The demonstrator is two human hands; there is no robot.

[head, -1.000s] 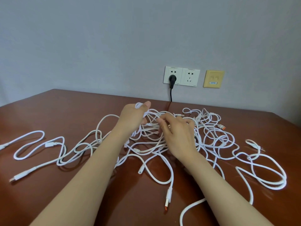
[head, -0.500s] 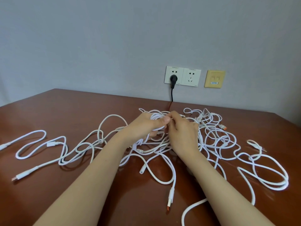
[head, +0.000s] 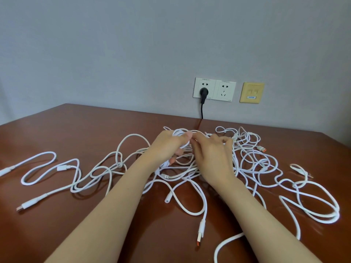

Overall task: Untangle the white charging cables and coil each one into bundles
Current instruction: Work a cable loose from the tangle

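Left hand (head: 167, 147) and right hand (head: 212, 158) each pinch smooth white looping cables (head: 201, 226) atop glossy brown table (head: 76, 130).

No txt legible. Tiny grey print at top & bottom edges of double wall socket (head: 214, 89), too small to read. Blue sticker (head: 251, 97) on beige data plate (head: 251, 86) has chars, too blurred.
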